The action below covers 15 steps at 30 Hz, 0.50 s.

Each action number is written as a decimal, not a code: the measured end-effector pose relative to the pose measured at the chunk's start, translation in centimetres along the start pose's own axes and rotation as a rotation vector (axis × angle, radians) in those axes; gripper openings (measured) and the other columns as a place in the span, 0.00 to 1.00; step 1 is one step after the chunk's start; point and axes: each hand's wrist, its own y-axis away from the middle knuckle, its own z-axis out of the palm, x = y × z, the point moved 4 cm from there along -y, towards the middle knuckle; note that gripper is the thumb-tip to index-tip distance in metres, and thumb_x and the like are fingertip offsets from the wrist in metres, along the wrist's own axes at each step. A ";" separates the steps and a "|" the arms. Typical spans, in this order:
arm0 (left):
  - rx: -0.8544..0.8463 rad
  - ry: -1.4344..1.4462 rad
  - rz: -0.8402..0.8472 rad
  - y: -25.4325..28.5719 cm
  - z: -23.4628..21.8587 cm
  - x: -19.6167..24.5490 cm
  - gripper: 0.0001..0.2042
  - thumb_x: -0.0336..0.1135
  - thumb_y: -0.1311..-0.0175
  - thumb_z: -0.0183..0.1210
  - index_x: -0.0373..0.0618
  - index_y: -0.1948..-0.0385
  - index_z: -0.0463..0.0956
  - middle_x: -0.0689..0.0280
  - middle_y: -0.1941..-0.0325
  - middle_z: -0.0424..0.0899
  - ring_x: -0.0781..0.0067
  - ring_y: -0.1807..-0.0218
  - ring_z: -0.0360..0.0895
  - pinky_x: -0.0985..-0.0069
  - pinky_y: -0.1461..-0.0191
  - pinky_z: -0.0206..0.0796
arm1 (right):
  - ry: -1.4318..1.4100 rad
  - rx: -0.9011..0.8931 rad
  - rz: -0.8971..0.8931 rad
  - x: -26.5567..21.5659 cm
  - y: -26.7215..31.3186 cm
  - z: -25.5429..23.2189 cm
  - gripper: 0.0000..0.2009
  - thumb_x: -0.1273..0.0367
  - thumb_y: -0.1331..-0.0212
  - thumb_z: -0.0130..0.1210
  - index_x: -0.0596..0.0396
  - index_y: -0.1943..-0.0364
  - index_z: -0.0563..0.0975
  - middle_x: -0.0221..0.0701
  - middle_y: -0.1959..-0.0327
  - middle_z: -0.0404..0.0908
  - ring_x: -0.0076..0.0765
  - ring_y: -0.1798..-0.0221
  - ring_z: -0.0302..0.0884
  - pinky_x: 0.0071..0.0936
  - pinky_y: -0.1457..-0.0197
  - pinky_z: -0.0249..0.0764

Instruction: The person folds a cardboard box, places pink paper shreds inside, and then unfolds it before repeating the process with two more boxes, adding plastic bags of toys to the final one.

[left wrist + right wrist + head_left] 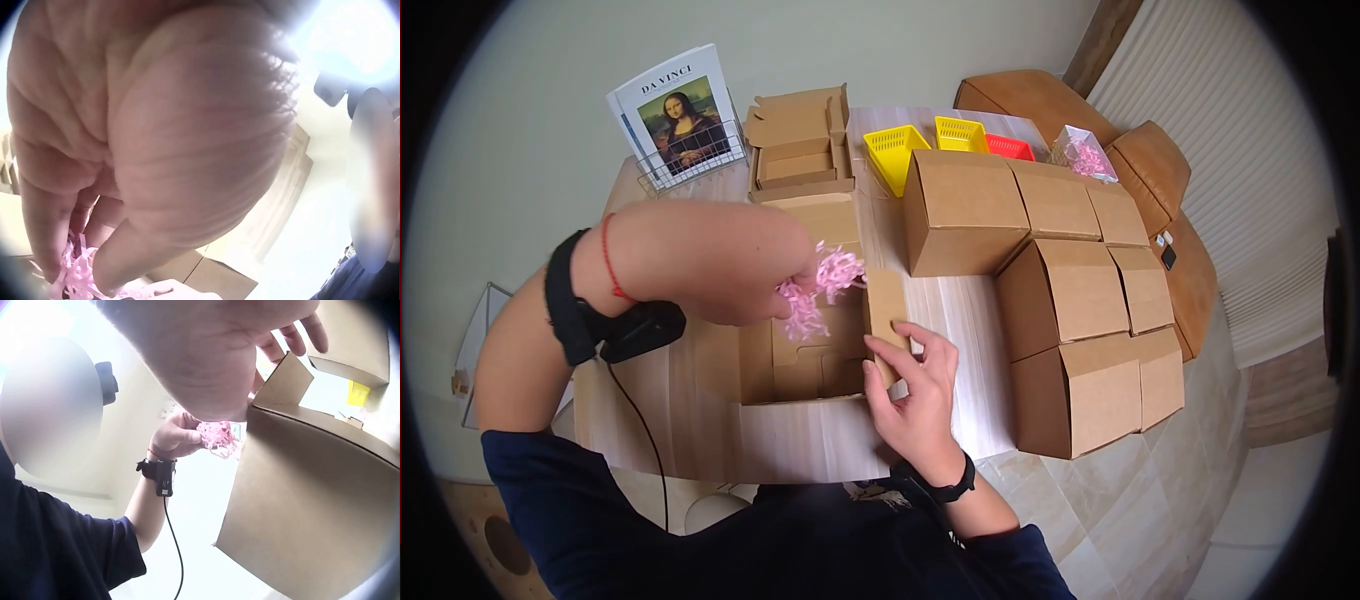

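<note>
My left hand (750,265) pinches a tuft of pink shredded paper (805,312) between fingertips and thumb, over an open cardboard box (757,365). In the left wrist view strands of the shredded paper (78,274) stick out between the fingers. Another part of the tuft spreads toward the box's right side. My right hand (925,395) holds the box's upright right side flap (887,297), thumb and fingertips at its near end. Seen from the right wrist, the fingers reach past the flap (284,381), above the box's outer wall (306,500).
Several closed cardboard boxes (1090,290) stand grouped on the right. Behind are a smaller open carton (800,115), yellow baskets (895,150), a red basket (1008,148) and a clear container of pink shreds (1085,155). A wire rack (690,165) holds books at the back left.
</note>
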 end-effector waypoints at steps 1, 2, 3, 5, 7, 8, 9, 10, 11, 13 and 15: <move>-0.001 0.006 -0.016 0.4 -0.9 1.0 0.09 0.29 0.34 0.63 0.36 0.57 0.83 0.54 0.56 0.84 0.50 0.57 0.81 0.63 0.51 0.75 | 0.037 0.012 -0.031 -0.3 -0.3 -0.3 0.19 0.71 0.43 0.70 0.53 0.45 0.85 0.41 0.44 0.82 0.51 0.38 0.74 0.43 0.36 0.71; 0.023 0.047 0.012 0.5 -1.5 1.8 0.09 0.29 0.34 0.62 0.36 0.56 0.84 0.54 0.56 0.84 0.51 0.57 0.81 0.64 0.51 0.75 | 0.012 0.018 -0.028 -0.5 -0.6 -0.6 0.22 0.71 0.44 0.70 0.54 0.42 0.83 0.41 0.44 0.82 0.51 0.38 0.73 0.43 0.35 0.70; 0.047 0.087 0.041 0.6 -2.0 2.7 0.09 0.29 0.34 0.62 0.37 0.55 0.84 0.55 0.56 0.84 0.53 0.57 0.82 0.65 0.51 0.75 | -0.013 0.027 -0.026 -0.7 -1.0 -0.9 0.25 0.71 0.44 0.71 0.56 0.40 0.81 0.40 0.43 0.82 0.51 0.37 0.73 0.44 0.34 0.69; 0.105 0.158 0.105 0.2 -2.6 4.0 0.10 0.28 0.33 0.62 0.36 0.54 0.83 0.56 0.56 0.84 0.55 0.56 0.83 0.67 0.51 0.76 | -0.027 -0.015 -0.058 -1.2 -1.8 -1.7 0.38 0.72 0.43 0.71 0.60 0.27 0.67 0.41 0.42 0.82 0.45 0.36 0.76 0.43 0.34 0.71; 0.169 0.221 0.179 -0.7 -2.8 5.1 0.11 0.27 0.33 0.62 0.35 0.52 0.83 0.56 0.57 0.84 0.58 0.55 0.83 0.68 0.50 0.76 | -0.388 -0.033 0.056 -1.0 -2.5 -1.6 0.40 0.73 0.40 0.70 0.60 0.24 0.62 0.40 0.43 0.83 0.41 0.37 0.79 0.40 0.34 0.74; 0.208 0.227 0.198 -1.4 -2.8 5.5 0.11 0.27 0.32 0.61 0.34 0.52 0.83 0.56 0.57 0.84 0.58 0.55 0.84 0.69 0.49 0.76 | -0.567 -0.039 0.110 -0.9 -3.0 -1.5 0.41 0.73 0.38 0.70 0.60 0.23 0.59 0.39 0.44 0.83 0.38 0.38 0.81 0.39 0.35 0.75; 0.246 0.234 0.218 -2.2 -2.8 5.8 0.11 0.27 0.32 0.61 0.33 0.51 0.83 0.56 0.57 0.84 0.58 0.55 0.84 0.69 0.49 0.77 | -0.708 -0.043 0.131 -1.2 -3.8 -1.5 0.37 0.75 0.32 0.66 0.60 0.24 0.57 0.38 0.45 0.84 0.34 0.44 0.86 0.32 0.41 0.82; 0.282 0.242 0.240 -2.8 -2.8 6.2 0.12 0.27 0.32 0.61 0.33 0.50 0.83 0.56 0.57 0.84 0.59 0.55 0.84 0.70 0.48 0.77 | -0.812 -0.062 0.212 -1.0 -4.4 -1.9 0.34 0.76 0.31 0.64 0.59 0.25 0.59 0.38 0.45 0.84 0.33 0.45 0.86 0.31 0.43 0.83; 0.296 0.230 0.272 -3.4 -3.1 6.7 0.12 0.27 0.31 0.60 0.31 0.50 0.83 0.55 0.56 0.84 0.59 0.55 0.85 0.69 0.46 0.78 | -0.917 -0.082 0.294 -0.7 -5.0 -2.4 0.32 0.77 0.30 0.63 0.59 0.26 0.60 0.37 0.45 0.84 0.33 0.47 0.87 0.29 0.45 0.84; 0.314 0.239 0.255 -4.1 -3.5 7.6 0.12 0.27 0.31 0.60 0.31 0.51 0.83 0.55 0.56 0.85 0.60 0.54 0.85 0.69 0.46 0.78 | -1.026 -0.137 0.380 0.2 -5.9 -3.8 0.24 0.78 0.27 0.57 0.57 0.30 0.64 0.37 0.45 0.85 0.31 0.51 0.89 0.26 0.51 0.88; 0.370 0.239 0.284 -4.6 -3.8 8.2 0.11 0.27 0.31 0.61 0.32 0.51 0.84 0.55 0.56 0.85 0.61 0.54 0.85 0.69 0.47 0.77 | -1.110 -0.123 0.413 0.4 -6.6 -6.2 0.24 0.78 0.25 0.54 0.58 0.28 0.63 0.40 0.46 0.86 0.34 0.51 0.89 0.28 0.48 0.89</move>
